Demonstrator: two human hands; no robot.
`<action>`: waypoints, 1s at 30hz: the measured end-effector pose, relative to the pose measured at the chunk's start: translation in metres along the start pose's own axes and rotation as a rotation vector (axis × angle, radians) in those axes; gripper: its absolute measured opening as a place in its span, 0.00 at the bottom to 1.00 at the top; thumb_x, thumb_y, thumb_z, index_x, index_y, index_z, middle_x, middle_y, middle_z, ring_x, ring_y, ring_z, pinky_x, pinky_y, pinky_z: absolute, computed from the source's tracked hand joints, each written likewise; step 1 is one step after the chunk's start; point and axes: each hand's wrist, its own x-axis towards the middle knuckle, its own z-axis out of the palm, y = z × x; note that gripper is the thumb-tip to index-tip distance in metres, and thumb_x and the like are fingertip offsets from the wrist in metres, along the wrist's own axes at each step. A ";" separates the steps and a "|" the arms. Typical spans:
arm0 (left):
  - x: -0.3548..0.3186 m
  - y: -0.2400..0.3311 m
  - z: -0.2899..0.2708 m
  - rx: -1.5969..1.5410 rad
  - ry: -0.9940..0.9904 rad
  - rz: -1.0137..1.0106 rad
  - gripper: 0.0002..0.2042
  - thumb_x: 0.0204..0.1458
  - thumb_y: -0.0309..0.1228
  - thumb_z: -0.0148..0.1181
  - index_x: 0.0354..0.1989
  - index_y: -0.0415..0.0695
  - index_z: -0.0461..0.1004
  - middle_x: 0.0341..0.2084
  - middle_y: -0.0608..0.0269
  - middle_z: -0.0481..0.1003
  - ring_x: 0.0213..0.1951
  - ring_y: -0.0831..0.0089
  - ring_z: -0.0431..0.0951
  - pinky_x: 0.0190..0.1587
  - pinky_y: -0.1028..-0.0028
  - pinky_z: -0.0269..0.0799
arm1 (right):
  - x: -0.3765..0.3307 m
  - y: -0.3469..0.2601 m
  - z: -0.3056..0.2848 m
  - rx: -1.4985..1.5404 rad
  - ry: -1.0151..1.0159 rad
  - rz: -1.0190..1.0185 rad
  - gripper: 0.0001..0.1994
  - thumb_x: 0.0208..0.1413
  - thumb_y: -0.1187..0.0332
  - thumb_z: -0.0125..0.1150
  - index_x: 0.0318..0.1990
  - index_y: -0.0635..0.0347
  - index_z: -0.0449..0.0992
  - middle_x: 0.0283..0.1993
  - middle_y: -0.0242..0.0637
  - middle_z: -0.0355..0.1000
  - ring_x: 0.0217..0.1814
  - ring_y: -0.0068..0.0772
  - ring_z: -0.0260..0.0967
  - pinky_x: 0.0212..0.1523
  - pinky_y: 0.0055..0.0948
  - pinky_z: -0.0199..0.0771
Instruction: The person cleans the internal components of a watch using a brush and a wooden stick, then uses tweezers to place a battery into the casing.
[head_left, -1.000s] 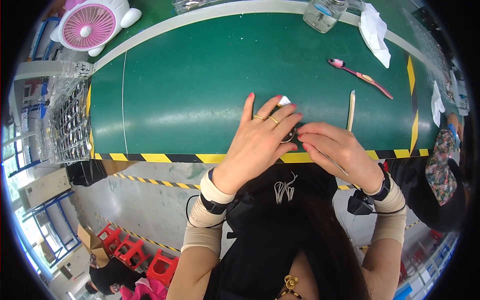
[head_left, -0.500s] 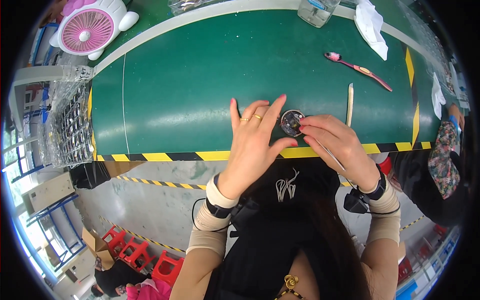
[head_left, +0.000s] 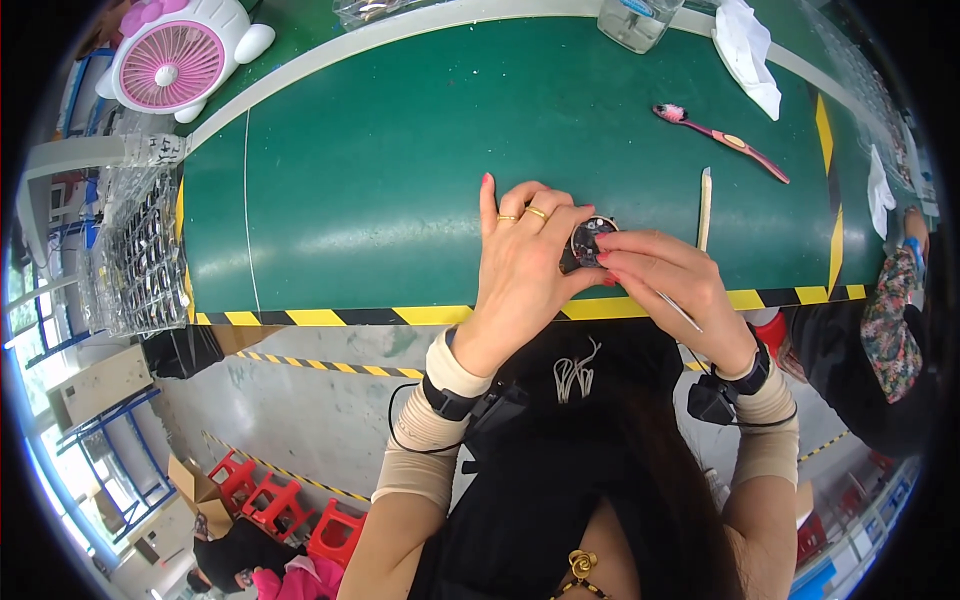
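Note:
A small round circuit board (head_left: 583,252) with a pale rim is near the front edge of the table. On its left side, my left hand (head_left: 530,245) closes on the rim with the thumb below and the index finger above; the little finger sticks out. My right hand (head_left: 675,280) pinches a thin metal tool (head_left: 680,311), whose shaft slants back under the palm. Its fingertips meet the right part of the board. The tool's working tip is hidden behind the fingers, so its exact kind is unclear.
A wooden stick (head_left: 705,210) and a pink toothbrush (head_left: 722,135) lie to the right on the green table (head_left: 380,180). Farther back are a white tissue (head_left: 747,60) and a clear container (head_left: 637,25). Clear trays (head_left: 145,235) stack up at left, near a pink fan (head_left: 172,62).
My left hand has shifted right and closed on the round board, which was beside its open fingers. The board looks tilted now. My right hand stays near it with the metal tool.

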 end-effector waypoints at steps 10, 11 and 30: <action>0.000 0.002 0.002 0.032 -0.010 -0.039 0.26 0.31 0.36 0.78 0.42 0.45 0.77 0.40 0.65 0.72 0.52 0.60 0.70 0.68 0.41 0.44 | -0.005 0.007 0.004 0.007 0.057 -0.063 0.11 0.51 0.83 0.63 0.43 0.71 0.79 0.49 0.48 0.77 0.46 0.45 0.77 0.44 0.35 0.79; 0.000 0.002 0.002 0.039 -0.014 -0.047 0.26 0.31 0.35 0.78 0.43 0.46 0.77 0.40 0.65 0.72 0.52 0.60 0.71 0.68 0.42 0.45 | -0.005 0.006 0.003 0.002 0.051 -0.063 0.11 0.51 0.83 0.64 0.43 0.70 0.79 0.49 0.48 0.77 0.46 0.45 0.77 0.44 0.35 0.79; 0.001 0.003 0.002 0.046 -0.032 -0.048 0.25 0.32 0.37 0.78 0.45 0.51 0.80 0.39 0.67 0.71 0.51 0.61 0.70 0.68 0.42 0.46 | 0.017 0.002 -0.018 0.030 -0.124 -0.009 0.10 0.53 0.81 0.61 0.44 0.68 0.79 0.49 0.46 0.78 0.45 0.44 0.78 0.43 0.34 0.80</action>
